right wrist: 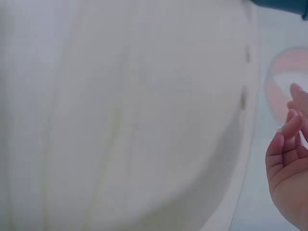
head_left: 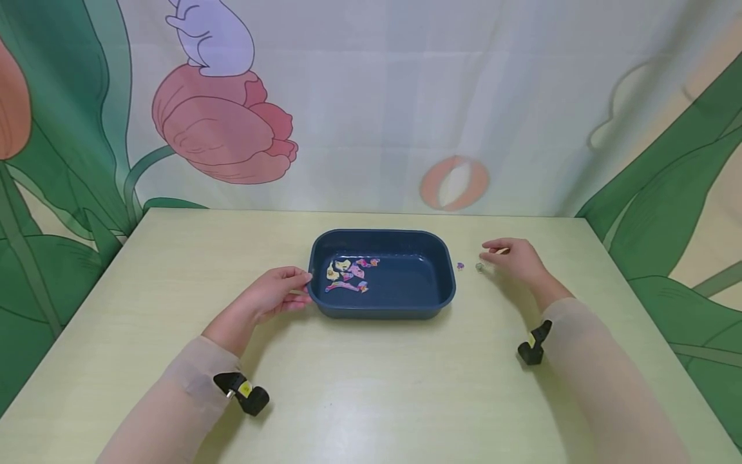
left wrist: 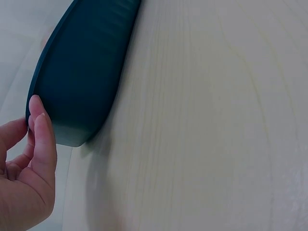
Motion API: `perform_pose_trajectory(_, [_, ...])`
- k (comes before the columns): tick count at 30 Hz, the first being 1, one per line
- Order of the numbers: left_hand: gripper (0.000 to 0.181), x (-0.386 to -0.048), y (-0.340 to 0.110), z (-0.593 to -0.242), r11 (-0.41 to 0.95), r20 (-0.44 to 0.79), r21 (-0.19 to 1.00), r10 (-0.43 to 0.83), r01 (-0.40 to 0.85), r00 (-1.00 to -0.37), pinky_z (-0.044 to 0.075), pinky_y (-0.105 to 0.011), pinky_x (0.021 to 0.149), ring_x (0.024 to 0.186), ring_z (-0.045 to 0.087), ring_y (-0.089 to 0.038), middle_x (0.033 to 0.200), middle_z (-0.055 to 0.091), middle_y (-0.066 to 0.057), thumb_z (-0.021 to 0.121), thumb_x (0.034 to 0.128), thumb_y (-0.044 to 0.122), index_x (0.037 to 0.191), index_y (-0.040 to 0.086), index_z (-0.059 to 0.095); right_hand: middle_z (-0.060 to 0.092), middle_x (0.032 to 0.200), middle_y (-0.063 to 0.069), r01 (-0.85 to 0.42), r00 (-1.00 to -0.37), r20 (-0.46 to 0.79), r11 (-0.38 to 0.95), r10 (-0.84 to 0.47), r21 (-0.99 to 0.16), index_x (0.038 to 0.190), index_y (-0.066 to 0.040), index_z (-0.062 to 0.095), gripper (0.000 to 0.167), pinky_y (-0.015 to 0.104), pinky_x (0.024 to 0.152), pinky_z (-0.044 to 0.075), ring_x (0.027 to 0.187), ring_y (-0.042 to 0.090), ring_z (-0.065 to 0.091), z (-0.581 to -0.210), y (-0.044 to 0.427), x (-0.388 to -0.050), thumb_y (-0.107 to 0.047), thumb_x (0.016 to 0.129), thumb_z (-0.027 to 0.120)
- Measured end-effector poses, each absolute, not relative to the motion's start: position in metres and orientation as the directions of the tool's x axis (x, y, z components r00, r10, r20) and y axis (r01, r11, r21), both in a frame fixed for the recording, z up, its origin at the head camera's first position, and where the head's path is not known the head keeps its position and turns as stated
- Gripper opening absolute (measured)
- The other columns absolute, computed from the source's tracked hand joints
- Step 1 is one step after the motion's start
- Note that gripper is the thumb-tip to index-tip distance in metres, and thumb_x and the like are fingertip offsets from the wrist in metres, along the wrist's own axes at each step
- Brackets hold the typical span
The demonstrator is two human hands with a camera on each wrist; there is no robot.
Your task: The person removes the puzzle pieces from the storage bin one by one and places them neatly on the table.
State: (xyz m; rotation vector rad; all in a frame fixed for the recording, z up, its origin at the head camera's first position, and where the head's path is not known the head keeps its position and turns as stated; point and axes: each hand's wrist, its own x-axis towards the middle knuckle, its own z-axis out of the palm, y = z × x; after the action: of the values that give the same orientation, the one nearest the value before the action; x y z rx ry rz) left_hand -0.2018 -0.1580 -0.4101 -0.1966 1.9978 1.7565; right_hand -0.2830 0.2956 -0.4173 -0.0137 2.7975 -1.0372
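Observation:
A dark blue rectangular basin (head_left: 382,313) stands on the table, with several small colourful flat pieces (head_left: 348,274) in its left part. At the basin's left end my left hand (head_left: 275,293) pinches the rim, thumb at the edge and fingers along the outer wall, as the left wrist view shows on the basin wall (left wrist: 82,72). Right of the basin lie a small purple piece (head_left: 460,266) and a small greyish-green piece (head_left: 479,267). Just above and beside the greyish-green one hovers my right hand (head_left: 518,261), fingers loosely bent, with nothing visible between them.
The pale wooden table (head_left: 371,386) ends at the back against a printed curtain (head_left: 359,116) with flowers and leaves. A black wrist camera (head_left: 243,393) is strapped to the left sleeve, and another wrist camera (head_left: 534,345) to the right sleeve.

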Motion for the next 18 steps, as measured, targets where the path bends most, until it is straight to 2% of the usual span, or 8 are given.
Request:
perform_pose_trajectory(9, [0.030,-0.202,-0.158,-0.410,0.156,-0.436,0.898,0.193,-0.411,-0.879,0.054,-0.024,0.067,0.076,0.065,-0.019,0.087,0.058,-0.008,0.050,0.0977,0.022,0.115,-0.003,0.049,0.061,0.107,0.010,-0.089,-0.995,0.043,0.605,-0.089,-0.791,0.120,-0.008,0.062,0.049,0.027,0.071,0.043,0.089,0.020,0.053,-0.401,0.261,-0.276,-0.041,0.085,0.066])
perform_pose_trajectory(15, [0.029,-0.203,-0.157,-0.411,0.148,-0.433,0.900,0.200,-0.410,-0.879,0.054,-0.024,0.067,0.076,0.065,-0.019,0.087,0.058,-0.008,0.050,0.0978,0.021,0.114,-0.003,0.049,0.061,0.105,0.008,-0.118,-0.988,0.044,0.526,-0.150,-0.842,0.120,-0.009,0.063,0.048,0.025,0.068,0.046,0.090,0.019,0.055,-0.389,0.232,-0.268,-0.041,0.084,0.068])
perform_pose_trajectory(18, [0.029,-0.203,-0.157,-0.410,0.158,-0.435,0.898,0.194,-0.410,-0.879,0.054,-0.024,0.067,0.078,0.065,-0.020,0.087,0.058,-0.008,0.050,0.0977,0.021,0.115,-0.003,0.050,0.063,0.104,0.008,-0.118,-0.983,0.028,0.499,-0.183,-0.858,0.120,-0.009,0.063,0.047,0.025,0.061,0.046,0.090,0.022,0.055,-0.385,0.218,-0.264,-0.039,0.084,0.068])
